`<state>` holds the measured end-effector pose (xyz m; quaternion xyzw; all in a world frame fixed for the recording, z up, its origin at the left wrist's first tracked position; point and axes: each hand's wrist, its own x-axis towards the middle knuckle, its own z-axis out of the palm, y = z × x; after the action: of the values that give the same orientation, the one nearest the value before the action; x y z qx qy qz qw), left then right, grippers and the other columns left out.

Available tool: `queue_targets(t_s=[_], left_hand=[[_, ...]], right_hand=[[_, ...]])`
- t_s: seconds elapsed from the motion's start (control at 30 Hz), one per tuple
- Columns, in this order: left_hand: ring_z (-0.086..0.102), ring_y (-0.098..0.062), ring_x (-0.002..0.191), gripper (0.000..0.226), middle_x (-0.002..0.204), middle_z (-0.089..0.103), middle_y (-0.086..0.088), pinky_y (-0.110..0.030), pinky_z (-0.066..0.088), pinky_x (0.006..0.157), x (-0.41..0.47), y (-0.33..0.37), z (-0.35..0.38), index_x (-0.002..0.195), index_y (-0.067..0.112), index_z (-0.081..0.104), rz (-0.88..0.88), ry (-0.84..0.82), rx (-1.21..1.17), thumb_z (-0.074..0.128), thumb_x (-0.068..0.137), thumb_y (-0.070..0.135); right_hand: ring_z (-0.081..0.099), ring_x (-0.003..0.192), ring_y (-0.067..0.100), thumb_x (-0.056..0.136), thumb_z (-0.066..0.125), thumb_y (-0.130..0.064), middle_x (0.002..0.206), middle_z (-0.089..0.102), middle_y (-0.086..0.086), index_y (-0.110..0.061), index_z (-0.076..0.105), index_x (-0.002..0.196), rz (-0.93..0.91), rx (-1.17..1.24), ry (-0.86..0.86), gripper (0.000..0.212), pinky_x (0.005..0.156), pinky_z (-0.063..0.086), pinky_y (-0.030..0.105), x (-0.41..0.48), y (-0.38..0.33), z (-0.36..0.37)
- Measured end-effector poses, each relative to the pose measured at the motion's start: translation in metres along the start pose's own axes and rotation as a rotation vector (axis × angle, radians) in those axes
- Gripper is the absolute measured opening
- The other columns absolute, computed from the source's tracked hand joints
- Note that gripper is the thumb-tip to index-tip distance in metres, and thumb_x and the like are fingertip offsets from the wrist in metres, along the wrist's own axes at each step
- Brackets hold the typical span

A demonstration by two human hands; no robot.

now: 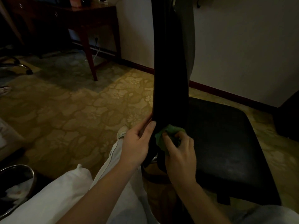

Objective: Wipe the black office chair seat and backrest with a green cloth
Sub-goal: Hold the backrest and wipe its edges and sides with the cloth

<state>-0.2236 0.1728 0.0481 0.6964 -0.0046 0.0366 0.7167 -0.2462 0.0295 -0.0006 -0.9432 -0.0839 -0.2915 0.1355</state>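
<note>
seat [226,143]: black, leather-like, smooth, with a dull sheen and faint pale scuffs
backrest [169,70]: black, matt; too dark to tell the texture
cloth [171,130]: green fabric, soft, crumpled, matt
carpet [80,110]: woven pile, yellowish flower pattern, matt
worktop [90,12]: reddish-brown wood, polished, glossy
bin [30,172]: bare metal, shiny
trousers [72,191]: white cloth, smooth, matt

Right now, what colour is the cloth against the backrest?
Green: the cloth is bunched in the right hand against the black backrest; head view shows it.
</note>
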Motion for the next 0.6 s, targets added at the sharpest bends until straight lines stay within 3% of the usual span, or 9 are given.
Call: queue_targets(t_s=[0.1,0.2,0.3,0.43,0.6], left_hand=[[0.062,-0.001,0.117,0.044,0.122,0.069,0.017,-0.031,0.052,0.100,-0.001,-0.001,0.001,0.129,0.038,0.061,0.002,0.009,-0.006,0.055,0.087,0.050],[0.062,0.002,0.115,0.039,0.119,0.069,0.019,-0.022,0.052,0.096,-0.001,-0.001,0.002,0.125,0.042,0.060,0.007,0.012,-0.001,0.055,0.087,0.048],[0.062,0.004,0.114,0.038,0.119,0.069,0.022,-0.015,0.052,0.088,-0.002,-0.002,0.003,0.127,0.041,0.060,0.016,0.008,0.004,0.054,0.089,0.046],[0.060,0.000,0.119,0.048,0.126,0.067,0.017,-0.029,0.052,0.100,-0.003,-0.007,0.002,0.137,0.030,0.058,0.026,-0.006,0.013,0.052,0.092,0.047],[0.061,-0.004,0.120,0.045,0.128,0.066,0.012,-0.032,0.052,0.101,-0.002,-0.008,0.002,0.138,0.026,0.058,0.036,0.003,-0.002,0.054,0.095,0.039]], right_hand=[[0.054,0.099,0.034,0.075,0.068,-0.013,0.118,0.054,0.020,-0.017,0.064,0.126,0.012,0.006,-0.072,0.051,0.074,0.057,0.042,-0.013,0.000,0.005],[0.052,0.100,0.031,0.078,0.063,-0.012,0.118,0.050,0.016,-0.019,0.063,0.129,0.011,0.032,-0.058,0.051,0.075,0.055,0.039,-0.012,0.003,-0.001],[0.051,0.101,0.031,0.079,0.071,-0.005,0.119,0.043,0.014,-0.018,0.062,0.131,0.010,0.060,0.010,0.054,0.072,0.056,0.040,-0.004,0.005,-0.012],[0.047,0.107,0.030,0.081,0.071,-0.005,0.123,0.039,0.013,-0.019,0.059,0.133,-0.001,0.116,0.133,0.055,0.077,0.054,0.038,0.022,0.004,-0.033],[0.047,0.106,0.028,0.084,0.066,-0.011,0.123,0.038,0.013,-0.019,0.059,0.133,-0.041,0.123,0.190,0.050,0.078,0.049,0.032,0.047,-0.007,-0.044]])
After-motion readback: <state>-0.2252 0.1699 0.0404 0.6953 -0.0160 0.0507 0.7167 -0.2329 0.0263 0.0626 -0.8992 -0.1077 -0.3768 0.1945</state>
